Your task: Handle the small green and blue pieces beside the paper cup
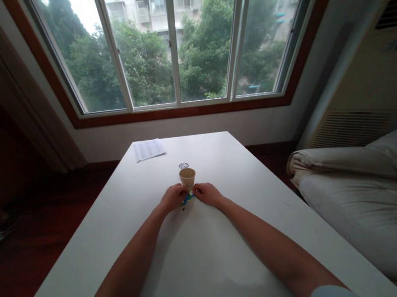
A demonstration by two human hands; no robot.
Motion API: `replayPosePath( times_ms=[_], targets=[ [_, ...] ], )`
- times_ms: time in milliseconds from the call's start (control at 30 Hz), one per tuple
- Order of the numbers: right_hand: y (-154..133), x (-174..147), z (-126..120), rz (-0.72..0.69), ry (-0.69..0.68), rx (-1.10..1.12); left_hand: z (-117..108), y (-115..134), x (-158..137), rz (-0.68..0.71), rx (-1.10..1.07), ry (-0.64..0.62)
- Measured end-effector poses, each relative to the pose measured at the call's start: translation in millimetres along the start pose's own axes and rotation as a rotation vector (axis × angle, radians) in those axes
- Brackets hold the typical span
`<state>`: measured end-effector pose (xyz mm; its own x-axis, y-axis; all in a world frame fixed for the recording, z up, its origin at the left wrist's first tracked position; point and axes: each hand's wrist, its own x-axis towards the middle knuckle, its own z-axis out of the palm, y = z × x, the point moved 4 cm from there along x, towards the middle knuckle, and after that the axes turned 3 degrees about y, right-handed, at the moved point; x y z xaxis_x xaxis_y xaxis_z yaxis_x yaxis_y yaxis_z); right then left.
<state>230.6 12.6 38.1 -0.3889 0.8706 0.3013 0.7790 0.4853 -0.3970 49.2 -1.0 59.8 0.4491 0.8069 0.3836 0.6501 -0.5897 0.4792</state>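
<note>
White tabletop spreads wide past both your forearms, far edge toward the window. Paper cup mid-table, well inside the edges; small blue and green pieces just before it. Your left hand and right hand, both curled, flank these; grip: cannot tell.

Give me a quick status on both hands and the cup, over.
Left hand and right hand by the small blue and green pieces, grip unclear. Cup upright, just beyond the pieces. Nothing visible blocking its opening.
</note>
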Motion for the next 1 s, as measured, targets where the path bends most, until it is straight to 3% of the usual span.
replayPosePath(
  times_ms=[167, 500, 800, 1000],
  targets=[
    [-1, -1, -1, 0.000, -0.001, 0.000, -7, 4, 2, -0.016, -0.102, 0.112],
    [-1, 0, -1, -0.003, -0.013, -0.005, -6, 2, 8, -0.238, -0.541, 0.204],
    [-1, 1, 2, -0.008, -0.014, 0.007, -9, 6, 19, -0.355, -0.749, 0.526],
    [-1, 1, 3, -0.013, -0.017, 0.013, -12, 9, 22, -0.372, -0.797, 0.523]
  ],
)
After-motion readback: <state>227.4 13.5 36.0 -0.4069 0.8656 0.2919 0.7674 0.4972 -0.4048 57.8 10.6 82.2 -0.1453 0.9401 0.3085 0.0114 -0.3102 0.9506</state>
